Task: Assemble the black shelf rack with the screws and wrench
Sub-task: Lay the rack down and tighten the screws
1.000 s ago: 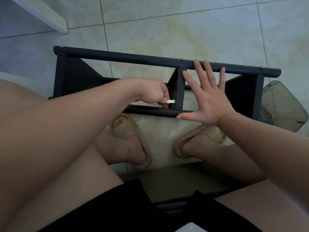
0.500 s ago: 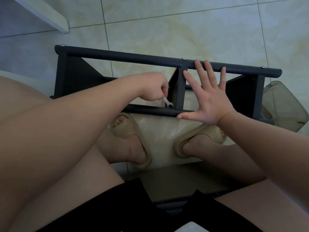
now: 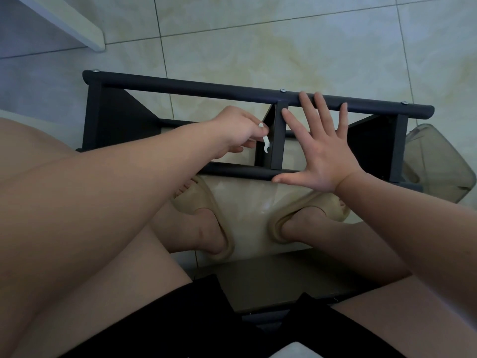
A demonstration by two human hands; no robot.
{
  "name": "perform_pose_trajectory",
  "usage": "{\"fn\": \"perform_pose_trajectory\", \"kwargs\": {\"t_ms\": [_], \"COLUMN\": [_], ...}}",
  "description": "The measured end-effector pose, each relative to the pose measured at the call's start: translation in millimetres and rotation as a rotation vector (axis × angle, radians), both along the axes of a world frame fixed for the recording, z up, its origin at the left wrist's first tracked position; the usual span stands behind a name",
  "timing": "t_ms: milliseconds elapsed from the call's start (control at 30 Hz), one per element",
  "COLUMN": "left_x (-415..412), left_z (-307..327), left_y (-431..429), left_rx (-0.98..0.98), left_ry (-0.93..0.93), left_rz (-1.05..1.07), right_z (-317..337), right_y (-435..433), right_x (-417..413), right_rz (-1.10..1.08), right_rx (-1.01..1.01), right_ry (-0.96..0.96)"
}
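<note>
The black shelf rack [image 3: 196,89] lies on the tiled floor in front of my feet, its long tubes running left to right. Three silver screw heads show along the far tube, one of them [image 3: 283,90] above the middle upright. My left hand [image 3: 236,130] pinches a small silver wrench [image 3: 265,143] just left of the middle upright [image 3: 277,140], above the near tube. My right hand [image 3: 325,148] lies flat with fingers spread against the rack, fingertips on the far tube and thumb on the near tube.
A translucent grey plastic bin [image 3: 438,161] stands right of the rack's right end. A white furniture leg [image 3: 77,24] crosses the top left corner. My feet in beige slippers [image 3: 206,202] rest on the floor just in front of the near tube.
My left hand has lifted and drawn slightly left with the wrench, which now hangs higher beside the middle upright. My right hand has stayed flat on the rack.
</note>
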State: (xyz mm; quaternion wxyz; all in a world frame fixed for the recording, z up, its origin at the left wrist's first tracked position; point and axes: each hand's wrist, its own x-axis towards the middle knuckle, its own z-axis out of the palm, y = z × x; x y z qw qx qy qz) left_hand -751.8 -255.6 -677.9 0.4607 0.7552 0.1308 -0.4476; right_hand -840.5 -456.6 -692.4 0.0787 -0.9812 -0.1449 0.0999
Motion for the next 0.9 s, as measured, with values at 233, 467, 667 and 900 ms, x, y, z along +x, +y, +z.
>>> {"fn": "perform_pose_trajectory", "kwargs": {"t_ms": [233, 467, 667, 900], "left_x": [0.2, -1.1, -0.7, -1.0], "left_z": [5.1, 8.0, 7.0, 7.1], "left_y": [-2.5, -4.7, -5.0, -5.3], "left_rx": [0.013, -0.055, -0.05, -0.067], "left_ry": [0.081, 0.179, 0.167, 0.173], "left_rz": [0.074, 0.086, 0.092, 0.079], "right_z": [0.1, 1.8, 2.4, 2.4], "right_y": [0.5, 0.4, 1.2, 1.0], "right_x": [0.1, -0.1, -0.2, 0.0], "right_rz": [-0.001, -0.003, 0.0, -0.001], "right_rx": [0.004, -0.002, -0.007, -0.009], "right_ry": [0.007, 0.017, 0.019, 0.027]}}
